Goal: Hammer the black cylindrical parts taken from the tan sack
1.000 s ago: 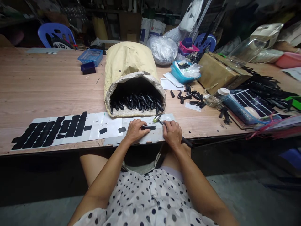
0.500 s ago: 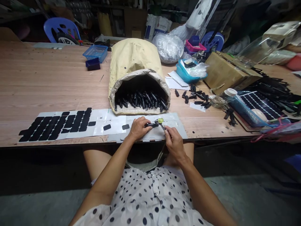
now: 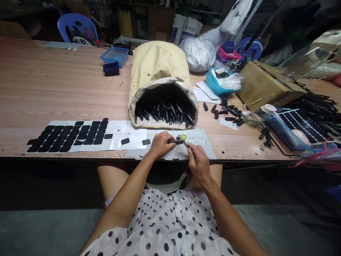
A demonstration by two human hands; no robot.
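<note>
My left hand is closed at the fingertips on a slim black part, which lies on a grey-white board at the table's front edge. In my right hand is the thin metal handle of a small hammer with a yellow-green head. That head rests over or just above the far end of the black part; I cannot tell whether they touch. Behind my hands, a yellowish paper sack lies on its side, its mouth facing me, with many glossy black parts inside.
Left of my hands, black rounded stickers sit in rows on white sheets. Loose black pieces lie at right, near a cardboard box and a blue basin. A blue basket and a dark blue tray stand behind, at left.
The whole view has shifted, so the table's things appear a little further right. Both hands keep the same grip, and the hammer's head stays over the black part's end.
</note>
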